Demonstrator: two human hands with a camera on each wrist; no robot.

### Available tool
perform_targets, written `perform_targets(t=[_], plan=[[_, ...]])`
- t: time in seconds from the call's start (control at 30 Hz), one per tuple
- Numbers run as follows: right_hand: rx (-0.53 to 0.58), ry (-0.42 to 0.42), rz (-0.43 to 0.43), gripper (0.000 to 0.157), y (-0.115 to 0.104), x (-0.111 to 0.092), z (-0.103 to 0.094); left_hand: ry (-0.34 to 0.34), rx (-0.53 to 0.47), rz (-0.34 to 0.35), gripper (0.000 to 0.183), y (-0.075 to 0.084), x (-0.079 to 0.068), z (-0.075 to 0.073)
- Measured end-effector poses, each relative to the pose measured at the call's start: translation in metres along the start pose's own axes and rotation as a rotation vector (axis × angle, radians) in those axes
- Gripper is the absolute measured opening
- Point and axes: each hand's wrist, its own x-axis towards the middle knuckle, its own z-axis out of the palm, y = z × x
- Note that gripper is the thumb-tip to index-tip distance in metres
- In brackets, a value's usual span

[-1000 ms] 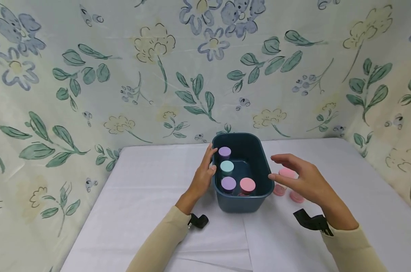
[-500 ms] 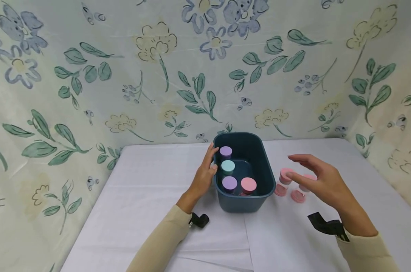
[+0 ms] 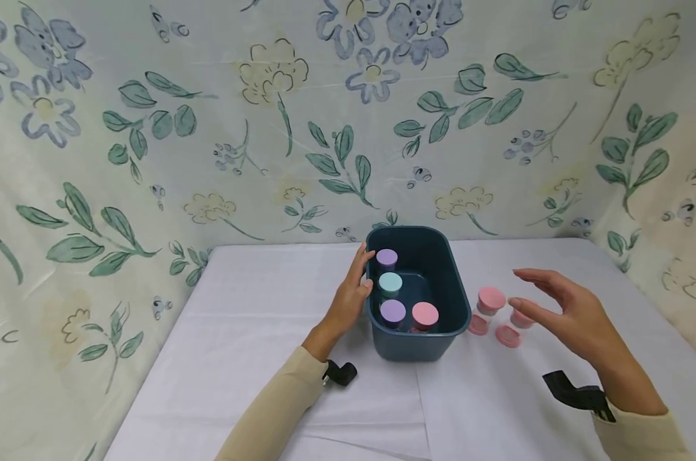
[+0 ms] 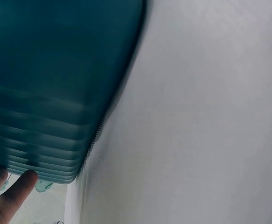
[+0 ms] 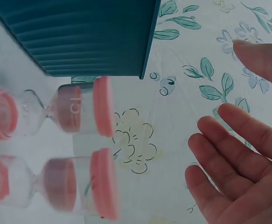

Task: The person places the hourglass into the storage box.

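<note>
My left hand [image 3: 345,306] rests against the left side of a dark teal plastic bin [image 3: 411,349], its fingertips at the rim. In the left wrist view two extended fingers [image 4: 19,193] show beside the ribbed wall. Inside the bin stand several sand timers: two with purple caps, like the purple-capped timer [image 3: 392,312], a mint-capped one [image 3: 390,283] and a pink-capped one [image 3: 425,315]. To the bin's right stand two pink sand timers [image 3: 490,301] [image 5: 59,184] of clear glass. My right hand [image 3: 578,317] hovers right of them, fingers loosely bent, thumb apart, holding nothing.
A white cloth [image 3: 255,358] covers the table. A floral curtain [image 3: 301,128] hangs behind its back edge and along the sides. Black camera straps [image 3: 578,394] sit on both wrists.
My right hand has moved right, away from the bin and past the two pink sand timers, which now show more fully. The left hand stays at the bin; the view has shifted slightly.
</note>
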Motion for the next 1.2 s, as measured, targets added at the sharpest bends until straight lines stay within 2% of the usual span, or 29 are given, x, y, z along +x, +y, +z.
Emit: perform_targets(t=[0.2, 0.4, 0.57, 0.77, 1.2], plan=[[-0.003, 0.004, 0.004, 0.057, 0.014, -0.002, 0.002, 0.000, 0.018, -0.016, 0.056, -0.001, 0.000, -0.001], [0.001, 0.001, 0.033, 0.060, 0.025, -0.003, -0.003, 0.002, 0.032, 0.010, 0.055, 0.002, 0.003, -0.002], [-0.001, 0.000, 0.088, 0.063, 0.031, -0.004, -0.007, -0.002, 0.005, 0.019, 0.054, 0.019, 0.003, -0.007], [-0.016, 0.011, 0.119, 0.064, 0.041, -0.011, -0.007, -0.027, -0.016, -0.015, 0.055, 0.045, -0.004, -0.013], [-0.011, 0.062, 0.113, 0.064, 0.063, -0.015, -0.008, -0.032, -0.035, -0.017, 0.057, 0.049, -0.002, -0.015]])
